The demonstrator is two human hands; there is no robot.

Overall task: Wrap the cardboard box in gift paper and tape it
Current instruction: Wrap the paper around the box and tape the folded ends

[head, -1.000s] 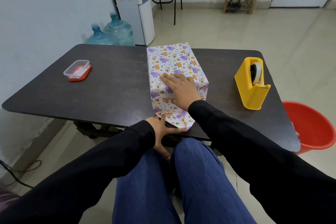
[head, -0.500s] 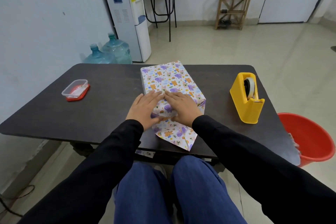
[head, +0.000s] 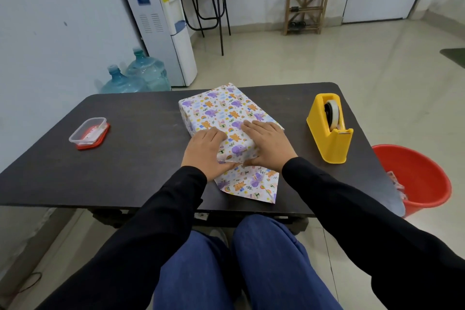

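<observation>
So, the cardboard box wrapped in white gift paper with purple and orange cartoon animals point(head: 221, 113) is set around the middle of the dark rectangular surface point(head: 125, 158), angled a little. The left hand point(head: 202, 152) and the right hand point(head: 270, 145) are laid flat on the near end of its top, side by side with a gap between them. The grip is kept wide on both: fingers are stretched out and pressed onto the paper, nothing is clasped, and the thumbs are tucked down over the near end face, where their tips nearly meet. A loose pointed flap point(head: 249, 184) of the paper is spread flat on the surface just below the hands. A yellow plastic tape dispenser point(head: 329, 133) is parked to the right, apart from the box. Off to the left, a small clear plastic tub on a red lid point(head: 88, 132) can be seen. A red plastic bucket point(head: 417, 178) is placed on the floor past the right edge.
</observation>
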